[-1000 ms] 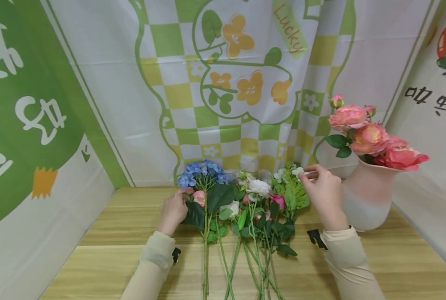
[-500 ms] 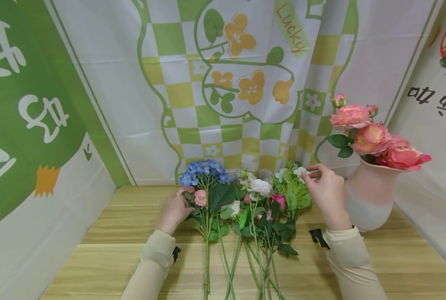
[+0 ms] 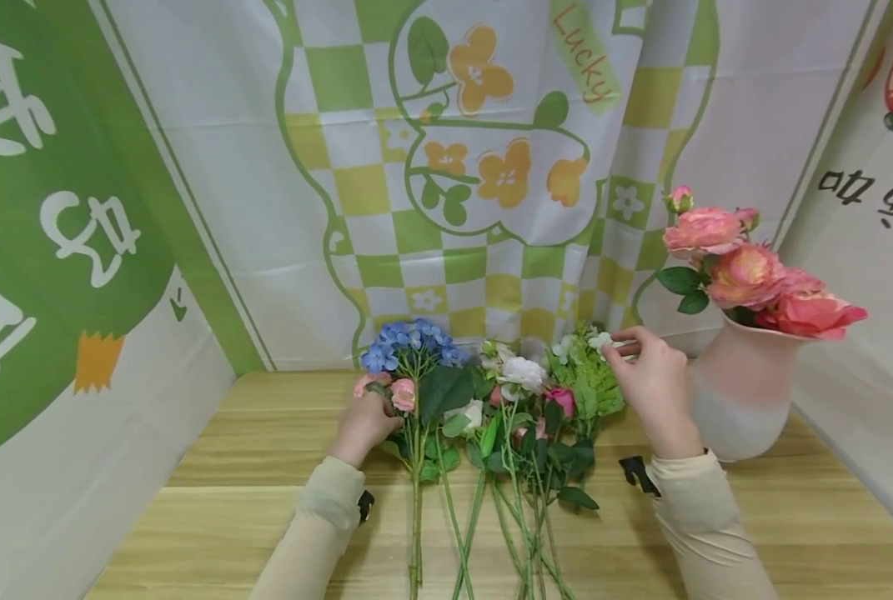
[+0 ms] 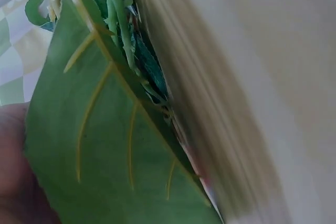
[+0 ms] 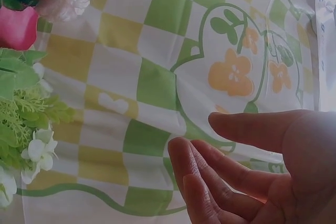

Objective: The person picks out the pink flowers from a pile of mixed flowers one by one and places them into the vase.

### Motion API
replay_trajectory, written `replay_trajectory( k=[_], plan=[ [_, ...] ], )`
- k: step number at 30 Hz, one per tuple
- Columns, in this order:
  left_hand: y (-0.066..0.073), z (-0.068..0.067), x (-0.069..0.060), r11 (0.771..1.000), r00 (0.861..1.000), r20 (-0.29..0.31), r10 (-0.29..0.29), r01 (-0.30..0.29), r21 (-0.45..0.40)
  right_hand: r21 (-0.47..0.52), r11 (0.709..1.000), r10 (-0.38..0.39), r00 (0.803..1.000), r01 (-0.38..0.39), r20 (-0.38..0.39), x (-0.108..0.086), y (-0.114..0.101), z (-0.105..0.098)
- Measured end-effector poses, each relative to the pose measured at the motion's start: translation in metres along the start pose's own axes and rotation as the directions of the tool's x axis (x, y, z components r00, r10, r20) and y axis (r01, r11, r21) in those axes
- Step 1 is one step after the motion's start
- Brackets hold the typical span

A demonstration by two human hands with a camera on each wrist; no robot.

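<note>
A row of artificial flowers lies on the wooden table. At its left end is a blue hydrangea, with pink flowers just below its head. My left hand is beside those pink flowers, its thumb near the hydrangea's stem. A large green leaf covers most of that hand in the left wrist view, so its grip is hidden. My right hand hovers by the light green sprig with white blossoms. In the right wrist view its loosely bent fingers hold nothing and stay apart from the flowers.
A pink-and-white vase with pink roses stands at the right, behind my right hand. A white flower and a magenta rosebud lie mid-row, their stems crossing toward me. A printed curtain hangs behind the table.
My left hand has moved right, closer to the hydrangea's stem, and a dark leaf there has shifted out of sight. The right hand has stayed nearly still.
</note>
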State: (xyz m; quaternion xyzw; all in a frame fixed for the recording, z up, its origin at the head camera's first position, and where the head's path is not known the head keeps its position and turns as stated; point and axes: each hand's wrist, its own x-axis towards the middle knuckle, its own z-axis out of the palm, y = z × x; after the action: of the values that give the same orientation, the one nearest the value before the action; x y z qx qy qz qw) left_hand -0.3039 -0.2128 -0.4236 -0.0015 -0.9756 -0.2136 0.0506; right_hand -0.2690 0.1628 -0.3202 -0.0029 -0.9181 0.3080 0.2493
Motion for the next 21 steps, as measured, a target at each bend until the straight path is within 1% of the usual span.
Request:
replay_trajectory(
  k=[2, 4, 8, 11, 14, 17, 18, 20, 21],
  plan=[
    [0.001, 0.002, 0.003, 1.000, 1.000, -0.012, -0.006, 0.006, -0.018, -0.001, 1.000, 0.004, 1.000, -0.004, 0.006, 0.001, 0.001, -0.001],
    [0.001, 0.004, 0.006, 0.999, 1.000, -0.026, 0.002, -0.003, -0.041, 0.009, 1.000, 0.011, 1.000, -0.011, 0.007, 0.002, 0.002, -0.001],
    [0.001, 0.004, 0.012, 0.999, 1.000, -0.005, -0.007, 0.007, -0.048, 0.023, 1.000, 0.011, 1.000, -0.011, -0.010, 0.003, 0.005, -0.003],
    [0.000, 0.004, 0.017, 0.999, 0.999, 0.034, -0.031, 0.033, -0.044, 0.025, 1.000, 0.004, 1.000, -0.004, -0.018, 0.004, 0.006, -0.004],
    [-0.002, 0.005, 0.022, 0.996, 0.999, 0.035, -0.037, 0.040, -0.082, 0.025, 1.000, 0.001, 1.000, 0.000, -0.015, 0.004, 0.006, -0.005],
    [-0.003, 0.006, 0.024, 0.993, 1.000, 0.003, -0.004, 0.004, -0.122, 0.028, 1.000, 0.000, 1.000, 0.000, -0.014, 0.004, 0.006, -0.006],
    [-0.004, 0.007, 0.025, 0.991, 1.000, -0.010, 0.020, -0.021, -0.133, 0.027, 1.000, 0.001, 1.000, -0.001, -0.014, 0.004, 0.006, -0.006],
    [-0.004, 0.007, 0.025, 0.989, 0.998, -0.029, 0.063, -0.066, -0.130, 0.027, 1.000, 0.005, 1.000, -0.004, -0.018, 0.004, 0.005, -0.006],
    [-0.003, 0.007, 0.024, 0.989, 0.997, -0.033, 0.072, -0.076, -0.126, 0.025, 1.000, 0.005, 1.000, -0.004, -0.020, 0.004, 0.005, -0.006]
  ],
)
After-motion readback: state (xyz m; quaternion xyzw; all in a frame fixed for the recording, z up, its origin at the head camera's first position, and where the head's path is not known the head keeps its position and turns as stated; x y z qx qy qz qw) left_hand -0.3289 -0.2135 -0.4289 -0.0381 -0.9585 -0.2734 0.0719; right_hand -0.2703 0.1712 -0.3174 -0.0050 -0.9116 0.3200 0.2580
